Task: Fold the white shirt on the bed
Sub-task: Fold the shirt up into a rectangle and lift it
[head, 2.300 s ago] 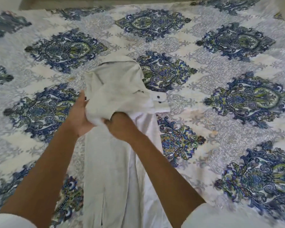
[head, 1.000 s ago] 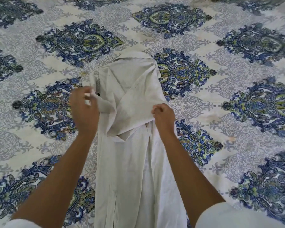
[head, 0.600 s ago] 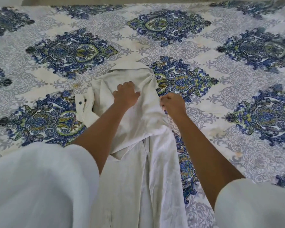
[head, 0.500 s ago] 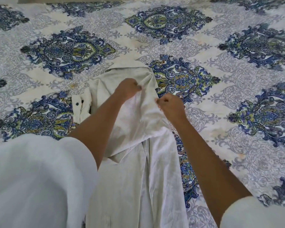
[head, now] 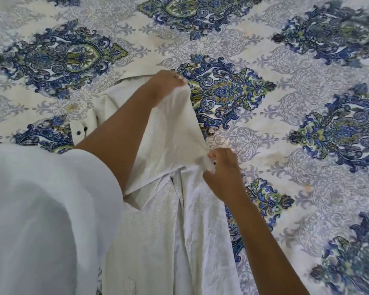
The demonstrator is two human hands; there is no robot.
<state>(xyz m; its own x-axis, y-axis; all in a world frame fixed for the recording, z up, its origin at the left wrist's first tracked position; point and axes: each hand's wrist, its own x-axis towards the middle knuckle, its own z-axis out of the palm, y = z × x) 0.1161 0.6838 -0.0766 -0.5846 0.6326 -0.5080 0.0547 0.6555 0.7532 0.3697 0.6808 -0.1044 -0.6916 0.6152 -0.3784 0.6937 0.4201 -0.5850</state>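
The white shirt (head: 168, 231) lies lengthwise on the bed (head: 285, 156), its body running from the bottom edge up to the middle. A sleeve is folded over its upper part. My left hand (head: 165, 85) reaches far forward and pinches the top of that folded layer near the collar. Lower and to the right, my right hand (head: 221, 169) grips the same layer at the shirt's right edge. The cloth is stretched tight between the two hands. A cuff (head: 80, 132) with dark buttons sticks out to the left.
The bedspread is white and grey with large blue and green medallions (head: 224, 90) all around the shirt. My own loose white sleeve (head: 41, 220) fills the lower left and hides part of the shirt and the bed.
My left hand has moved farther forward and right along the folded layer. My right hand has slid back toward me along the shirt's right edge, pulling the cloth taut.
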